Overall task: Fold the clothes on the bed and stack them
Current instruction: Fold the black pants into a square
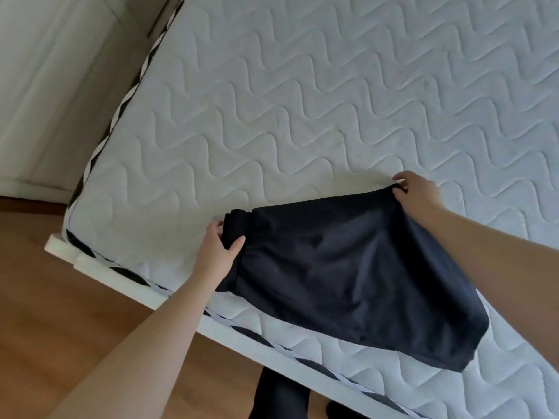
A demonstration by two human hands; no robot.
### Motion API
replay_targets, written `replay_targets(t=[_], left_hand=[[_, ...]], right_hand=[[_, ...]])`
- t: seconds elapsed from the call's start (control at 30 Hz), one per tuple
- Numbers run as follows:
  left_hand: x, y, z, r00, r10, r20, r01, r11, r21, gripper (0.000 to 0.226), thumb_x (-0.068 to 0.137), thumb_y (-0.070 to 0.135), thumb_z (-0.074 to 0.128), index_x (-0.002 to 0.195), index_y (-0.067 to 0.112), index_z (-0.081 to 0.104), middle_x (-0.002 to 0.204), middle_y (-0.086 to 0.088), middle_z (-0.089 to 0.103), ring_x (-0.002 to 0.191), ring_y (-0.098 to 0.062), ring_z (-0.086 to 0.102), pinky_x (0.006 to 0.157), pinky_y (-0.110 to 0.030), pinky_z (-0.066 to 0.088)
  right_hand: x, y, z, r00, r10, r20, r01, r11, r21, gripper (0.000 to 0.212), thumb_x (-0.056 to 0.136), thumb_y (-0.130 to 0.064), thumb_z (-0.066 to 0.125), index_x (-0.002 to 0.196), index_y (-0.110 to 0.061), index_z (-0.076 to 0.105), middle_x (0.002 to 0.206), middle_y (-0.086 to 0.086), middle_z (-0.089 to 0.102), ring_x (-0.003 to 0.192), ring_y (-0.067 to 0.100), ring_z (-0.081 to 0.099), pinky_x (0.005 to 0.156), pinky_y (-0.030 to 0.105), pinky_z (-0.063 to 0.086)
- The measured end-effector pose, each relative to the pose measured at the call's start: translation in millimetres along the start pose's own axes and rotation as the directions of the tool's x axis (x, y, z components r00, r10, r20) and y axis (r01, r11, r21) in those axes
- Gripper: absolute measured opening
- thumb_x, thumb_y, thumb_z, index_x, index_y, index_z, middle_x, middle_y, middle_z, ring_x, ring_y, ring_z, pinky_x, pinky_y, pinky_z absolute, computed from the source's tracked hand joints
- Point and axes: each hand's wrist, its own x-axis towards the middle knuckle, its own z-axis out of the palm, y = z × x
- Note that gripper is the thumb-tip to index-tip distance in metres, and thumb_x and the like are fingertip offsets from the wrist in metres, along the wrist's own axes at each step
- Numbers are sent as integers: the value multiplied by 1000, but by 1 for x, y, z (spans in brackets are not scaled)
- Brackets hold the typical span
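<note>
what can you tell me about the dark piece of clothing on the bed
The dark navy, slightly shiny garment looks like thin, smooth fabric with a gathered band along its left edge. It lies spread near the front edge of the white quilted mattress, its lower right corner reaching the mattress edge. The left hand grips the bunched band end, and the right hand pinches its far upper corner. What kind of garment it is cannot be told.

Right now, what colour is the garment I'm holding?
Black, plain; the garment shows in the head view.
</note>
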Motion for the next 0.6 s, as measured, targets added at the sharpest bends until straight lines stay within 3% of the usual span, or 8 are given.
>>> replay_targets(t=[0.1, 0.2, 0.3, 0.4, 0.5, 0.57, 0.6], left_hand=[[-10, 8, 1, 967, 174, -188, -124, 960, 251, 71, 85, 35, 72, 142, 6, 41, 129, -17, 53, 117, -35, 52, 99, -48, 44], [-20, 30, 11, 855, 449, -259, -315, 847, 427, 62, 85, 27, 73, 136, 2, 48, 127, -20, 55, 117, -40, 51, 94, -52, 44], [-27, 62, 34, 753, 639, -159, -504, 714, 485, 52, 86, 22, 72, 130, 2, 54, 120, -17, 59, 112, -36, 56, 90, -50, 48], [-35, 101, 71, 721, 693, 4, -621, 643, 447, 42, 90, 22, 67, 128, 6, 57, 120, -12, 60, 113, -30, 57, 90, -46, 49], [-43, 138, 116, 664, 735, 134, -719, 580, 383, 36, 92, 20, 64, 126, 9, 60, 122, -6, 62, 116, -25, 57, 93, -45, 49], [-49, 161, 150, 602, 770, 212, -783, 516, 348, 34, 94, 19, 62, 126, 9, 60, 125, -5, 61, 118, -22, 57, 96, -46, 48], [-52, 170, 166, 562, 787, 255, -814, 471, 339, 35, 94, 19, 61, 128, 9, 60, 127, -5, 61, 121, -22, 56, 97, -46, 48]], right_hand=[[-16, 3, -5, 1000, 20, -17, -18, 993, 117, 41, 92, -22, 63, 132, -20, 53, 124, 6, 61, 113, 27, 56, 96, 39, 45], [-38, 23, -18, 993, 97, -69, -80, 974, 210, 36, 95, -23, 59, 130, -19, 54, 123, 4, 60, 112, 23, 55, 93, 33, 43], [-57, 56, -32, 981, 172, -92, -142, 952, 272, 27, 97, -21, 56, 124, -19, 60, 114, 1, 63, 109, 20, 57, 87, 28, 41], [-76, 101, -45, 961, 259, -96, -223, 933, 283, 23, 97, -21, 53, 118, -21, 64, 103, -2, 64, 96, 15, 56, 73, 24, 40], [-88, 144, -49, 936, 339, -92, -294, 900, 323, 23, 97, -21, 51, 116, -22, 64, 108, 2, 66, 82, 14, 59, 66, 26, 44], [-93, 163, -47, 930, 364, -60, -319, 876, 361, 20, 97, -25, 53, 115, -22, 64, 109, 1, 65, 76, 8, 59, 59, 21, 42], [-98, 169, -42, 932, 361, -37, -321, 869, 376, 21, 96, -28, 56, 115, -22, 63, 108, 0, 65, 81, 9, 61, 62, 21, 42]])
